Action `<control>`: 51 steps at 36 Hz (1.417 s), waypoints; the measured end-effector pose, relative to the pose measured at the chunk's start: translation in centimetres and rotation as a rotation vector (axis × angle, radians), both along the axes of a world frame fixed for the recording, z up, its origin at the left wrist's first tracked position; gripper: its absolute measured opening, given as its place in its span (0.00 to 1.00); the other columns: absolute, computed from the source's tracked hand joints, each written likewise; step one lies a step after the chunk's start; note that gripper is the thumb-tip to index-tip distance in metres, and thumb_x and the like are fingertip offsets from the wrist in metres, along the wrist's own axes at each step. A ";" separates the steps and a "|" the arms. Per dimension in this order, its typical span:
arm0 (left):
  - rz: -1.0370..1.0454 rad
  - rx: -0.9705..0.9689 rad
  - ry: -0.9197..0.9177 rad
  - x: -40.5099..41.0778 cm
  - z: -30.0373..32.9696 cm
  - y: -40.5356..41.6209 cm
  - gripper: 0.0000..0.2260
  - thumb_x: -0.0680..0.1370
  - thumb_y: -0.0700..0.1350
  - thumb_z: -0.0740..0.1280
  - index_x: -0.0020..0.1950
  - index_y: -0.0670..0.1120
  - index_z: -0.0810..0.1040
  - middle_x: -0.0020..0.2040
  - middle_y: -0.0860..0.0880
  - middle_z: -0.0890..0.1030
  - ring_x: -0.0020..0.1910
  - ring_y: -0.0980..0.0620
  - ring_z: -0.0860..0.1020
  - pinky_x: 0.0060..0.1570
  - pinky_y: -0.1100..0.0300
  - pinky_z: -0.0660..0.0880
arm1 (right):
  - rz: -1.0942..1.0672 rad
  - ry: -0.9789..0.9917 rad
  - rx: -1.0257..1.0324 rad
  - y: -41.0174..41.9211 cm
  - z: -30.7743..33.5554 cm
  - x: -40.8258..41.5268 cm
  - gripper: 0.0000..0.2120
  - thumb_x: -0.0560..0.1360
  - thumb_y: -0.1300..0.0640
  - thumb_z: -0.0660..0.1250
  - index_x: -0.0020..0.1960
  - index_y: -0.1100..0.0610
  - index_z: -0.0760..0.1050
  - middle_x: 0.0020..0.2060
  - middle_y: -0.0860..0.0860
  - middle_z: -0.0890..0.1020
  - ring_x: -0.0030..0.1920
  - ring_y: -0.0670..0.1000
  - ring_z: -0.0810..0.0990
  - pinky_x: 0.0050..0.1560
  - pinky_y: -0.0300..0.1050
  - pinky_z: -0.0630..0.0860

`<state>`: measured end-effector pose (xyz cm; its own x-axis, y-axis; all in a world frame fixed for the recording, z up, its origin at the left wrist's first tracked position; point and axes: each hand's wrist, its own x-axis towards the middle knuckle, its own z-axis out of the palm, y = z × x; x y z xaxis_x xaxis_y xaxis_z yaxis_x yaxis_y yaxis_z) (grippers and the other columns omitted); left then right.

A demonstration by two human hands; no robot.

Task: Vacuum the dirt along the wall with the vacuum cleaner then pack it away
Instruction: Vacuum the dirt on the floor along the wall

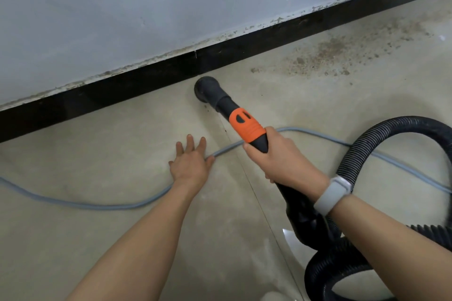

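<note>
My right hand grips the black and orange handle of the vacuum wand. Its round black nozzle sits on the floor right against the black skirting board. A black ribbed hose loops from the handle off to the right and down. My left hand rests flat on the floor with fingers spread, over the grey power cable. Brown dirt lies scattered on the floor along the wall, to the right of the nozzle.
The grey-blue wall has chipped paint above the skirting board. The grey cable runs across the beige floor tiles from left to right. A pale watch band is on my right wrist.
</note>
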<state>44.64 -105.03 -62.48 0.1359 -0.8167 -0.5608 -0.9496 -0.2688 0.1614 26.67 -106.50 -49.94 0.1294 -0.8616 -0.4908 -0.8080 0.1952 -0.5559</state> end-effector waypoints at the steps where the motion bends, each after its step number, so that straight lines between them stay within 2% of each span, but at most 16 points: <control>1: 0.000 0.000 0.004 0.1 0.0 0.0 0.26 0.81 0.59 0.55 0.77 0.55 0.53 0.78 0.50 0.50 0.76 0.42 0.51 0.64 0.40 0.68 | 0.015 0.008 0.010 0.4 -0.1 0.1 0.16 0.76 0.44 0.64 0.51 0.56 0.67 0.39 0.56 0.79 0.38 0.60 0.80 0.41 0.55 0.80; 11: 0.000 -0.052 0.050 0.9 -0.3 0.3 0.23 0.81 0.53 0.58 0.75 0.51 0.60 0.78 0.49 0.53 0.75 0.44 0.53 0.62 0.44 0.70 | 0.037 0.050 0.096 3.2 -1.0 -0.3 0.15 0.76 0.44 0.63 0.49 0.55 0.66 0.36 0.51 0.77 0.34 0.55 0.79 0.39 0.53 0.80; 17: -0.009 -0.042 0.049 1.0 -0.2 0.2 0.22 0.82 0.51 0.59 0.75 0.50 0.60 0.78 0.48 0.52 0.76 0.44 0.52 0.63 0.44 0.69 | 0.028 0.031 0.057 1.6 -1.7 1.2 0.16 0.76 0.44 0.63 0.52 0.57 0.67 0.41 0.56 0.80 0.40 0.61 0.81 0.44 0.57 0.80; 21: -0.014 -0.035 0.050 1.0 -0.4 0.0 0.21 0.81 0.50 0.59 0.74 0.49 0.61 0.77 0.48 0.53 0.75 0.43 0.54 0.62 0.42 0.70 | -0.040 0.005 0.029 -0.6 -2.1 2.1 0.17 0.76 0.45 0.64 0.51 0.58 0.66 0.43 0.60 0.80 0.40 0.63 0.81 0.43 0.57 0.80; 23: -0.021 -0.031 0.054 1.1 -0.4 0.0 0.21 0.81 0.50 0.59 0.74 0.49 0.62 0.77 0.47 0.53 0.75 0.43 0.54 0.62 0.41 0.70 | -0.081 -0.018 0.049 -1.4 -2.0 1.7 0.16 0.76 0.46 0.64 0.52 0.59 0.67 0.41 0.60 0.80 0.37 0.62 0.81 0.39 0.55 0.81; 26: -0.026 -0.036 0.065 1.2 -0.5 0.0 0.21 0.81 0.50 0.59 0.74 0.48 0.61 0.77 0.47 0.53 0.75 0.42 0.54 0.63 0.41 0.69 | -0.128 -0.071 0.100 -0.9 -1.4 0.1 0.14 0.76 0.49 0.64 0.51 0.59 0.67 0.35 0.56 0.77 0.27 0.56 0.79 0.26 0.45 0.76; 29: -0.021 -0.048 0.067 1.1 -0.6 0.0 0.20 0.81 0.50 0.58 0.73 0.48 0.62 0.76 0.47 0.55 0.73 0.42 0.55 0.61 0.41 0.70 | -0.107 -0.040 0.121 1.2 -1.1 -1.8 0.14 0.77 0.49 0.64 0.50 0.59 0.67 0.32 0.54 0.76 0.23 0.52 0.77 0.23 0.41 0.72; 34: -0.014 -0.072 0.061 1.1 -0.8 0.2 0.19 0.81 0.50 0.58 0.72 0.48 0.63 0.75 0.47 0.56 0.72 0.42 0.57 0.59 0.41 0.71 | -0.068 0.033 0.134 4.6 -1.0 -3.7 0.14 0.77 0.48 0.64 0.50 0.58 0.66 0.30 0.53 0.76 0.24 0.51 0.76 0.25 0.41 0.73; 38: -0.014 -0.070 0.066 1.0 -0.7 0.1 0.19 0.81 0.50 0.57 0.71 0.47 0.64 0.74 0.45 0.57 0.71 0.41 0.57 0.59 0.40 0.71 | -0.084 0.066 0.122 6.1 -1.8 -4.1 0.15 0.76 0.45 0.64 0.49 0.56 0.65 0.35 0.53 0.77 0.34 0.58 0.79 0.38 0.52 0.80; 42: -0.025 -0.073 0.077 1.2 -0.7 0.1 0.18 0.81 0.50 0.58 0.70 0.47 0.65 0.73 0.44 0.59 0.70 0.41 0.59 0.58 0.39 0.72 | -0.160 0.085 0.098 5.9 -2.3 -4.4 0.17 0.75 0.43 0.64 0.50 0.56 0.66 0.38 0.56 0.79 0.37 0.61 0.81 0.41 0.55 0.80; 46: -0.032 -0.084 0.080 1.2 -0.8 0.2 0.19 0.81 0.50 0.57 0.71 0.46 0.65 0.73 0.43 0.58 0.70 0.40 0.59 0.59 0.39 0.71 | -0.312 0.061 0.063 3.8 -2.3 -5.1 0.16 0.76 0.46 0.63 0.50 0.58 0.67 0.36 0.58 0.80 0.28 0.57 0.80 0.31 0.45 0.78; 51: -0.036 -0.086 0.074 1.1 -1.0 0.2 0.19 0.82 0.49 0.57 0.72 0.46 0.63 0.74 0.43 0.57 0.71 0.39 0.58 0.61 0.39 0.69 | -0.482 -0.035 0.033 1.0 -2.4 -5.9 0.17 0.76 0.47 0.63 0.52 0.61 0.70 0.37 0.57 0.79 0.25 0.56 0.80 0.28 0.45 0.78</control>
